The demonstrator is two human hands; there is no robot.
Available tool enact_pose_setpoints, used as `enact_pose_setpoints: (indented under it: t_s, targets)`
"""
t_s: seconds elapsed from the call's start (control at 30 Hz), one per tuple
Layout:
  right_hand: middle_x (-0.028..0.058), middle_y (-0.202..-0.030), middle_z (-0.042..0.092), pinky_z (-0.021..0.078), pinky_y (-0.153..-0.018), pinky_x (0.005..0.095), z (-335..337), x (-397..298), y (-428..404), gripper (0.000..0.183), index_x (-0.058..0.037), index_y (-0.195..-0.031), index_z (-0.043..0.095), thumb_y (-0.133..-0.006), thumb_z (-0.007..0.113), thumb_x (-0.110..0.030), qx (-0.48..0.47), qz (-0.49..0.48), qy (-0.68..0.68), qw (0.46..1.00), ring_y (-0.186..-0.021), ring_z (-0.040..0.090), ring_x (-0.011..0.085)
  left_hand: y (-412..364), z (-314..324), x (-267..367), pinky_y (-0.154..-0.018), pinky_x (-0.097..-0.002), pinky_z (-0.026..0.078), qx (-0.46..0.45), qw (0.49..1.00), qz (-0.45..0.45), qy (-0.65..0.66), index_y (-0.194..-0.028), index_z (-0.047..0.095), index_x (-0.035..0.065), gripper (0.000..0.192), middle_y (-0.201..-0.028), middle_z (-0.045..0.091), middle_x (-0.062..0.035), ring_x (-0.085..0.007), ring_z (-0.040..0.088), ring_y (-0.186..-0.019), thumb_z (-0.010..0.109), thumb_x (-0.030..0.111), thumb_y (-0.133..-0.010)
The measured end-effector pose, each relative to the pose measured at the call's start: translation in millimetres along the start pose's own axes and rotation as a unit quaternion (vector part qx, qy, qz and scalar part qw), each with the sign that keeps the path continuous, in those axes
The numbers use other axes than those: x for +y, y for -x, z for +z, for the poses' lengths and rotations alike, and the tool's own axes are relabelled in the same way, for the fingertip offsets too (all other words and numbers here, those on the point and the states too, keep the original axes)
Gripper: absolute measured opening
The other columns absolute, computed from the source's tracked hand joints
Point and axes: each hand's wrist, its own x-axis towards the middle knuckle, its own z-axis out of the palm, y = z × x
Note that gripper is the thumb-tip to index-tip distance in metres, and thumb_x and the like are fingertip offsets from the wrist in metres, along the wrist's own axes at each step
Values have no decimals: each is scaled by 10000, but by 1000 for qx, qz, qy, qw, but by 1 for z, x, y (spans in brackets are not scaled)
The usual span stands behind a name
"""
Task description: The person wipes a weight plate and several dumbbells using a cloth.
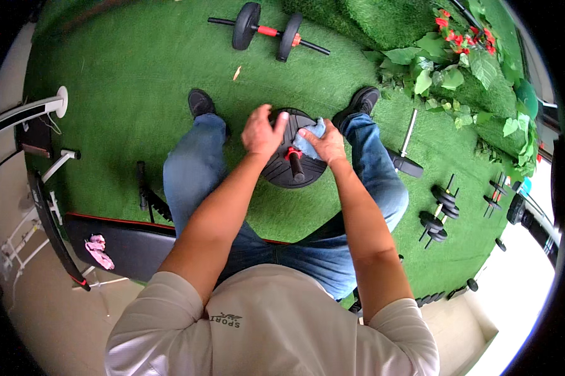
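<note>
Between my knees a dumbbell with a round black weight plate stands on end, its black bar end and red collar nut facing up towards me. My right hand grips a light blue cloth and presses it on the right part of the plate. My left hand is at the plate's left edge with thumb and fingers apart; whether it touches the rim is hard to tell. The dumbbell's lower end is hidden under the plate.
I sit on a black padded bench with a pink cloth on it. Another dumbbell lies ahead on the green artificial turf. Several small dumbbells lie at the right, near artificial leaves and red flowers. A white-framed apparatus stands left.
</note>
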Motion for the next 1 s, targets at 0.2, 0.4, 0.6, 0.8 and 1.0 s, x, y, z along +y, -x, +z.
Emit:
enact_pose_setpoints:
  t_s: [0.2, 0.4, 0.6, 0.8, 1.0]
  targets:
    - [319, -1103, 670, 508, -927, 491, 13, 12, 12, 914, 54, -1248, 574, -730, 763, -674, 134, 111, -24, 984, -1062, 646, 469, 31, 9, -19, -876, -486, 509, 21, 922, -378, 81, -1082, 665, -8, 813, -1046, 696, -229, -411, 660, -1011, 567, 759, -830]
    - [310, -1291, 520, 453, -1017, 488, 39, 32, 47, 1065, 35, -1431, 354, -710, 825, -591, 186, 7, 33, 982, -1236, 519, 449, 5, -4, 3, -862, -529, 501, -24, 957, -288, 2, -962, 715, -16, 861, -999, 691, -298, -475, 656, -974, 486, 805, -841]
    - [271, -1236, 598, 495, -949, 513, 9, 2, 15, 970, -16, -1345, 476, -726, 725, -720, 86, 148, 82, 982, -1137, 594, 458, -2, 3, -2, -878, -529, 520, -58, 964, -253, -52, -1056, 724, 0, 854, -1016, 683, -319, -479, 659, -996, 435, 783, -880]
    - [264, -1107, 680, 539, -863, 519, -10, -28, -29, 837, -15, -1238, 594, -788, 663, -718, 92, 195, 111, 970, -1019, 659, 454, -5, 4, 2, -846, -547, 528, -58, 963, -255, -62, -1098, 718, 40, 854, -1023, 705, -277, -458, 678, -981, 386, 797, -885]
    - [288, -1319, 494, 444, -1029, 499, 15, 23, 3, 981, -68, -1504, 309, -763, 841, -430, 70, -112, 11, 991, -1231, 500, 478, -10, -6, 1, -916, -532, 507, -70, 960, -267, -47, -1150, 712, 12, 886, -1086, 690, -290, -469, 654, -1044, 414, 800, -875]
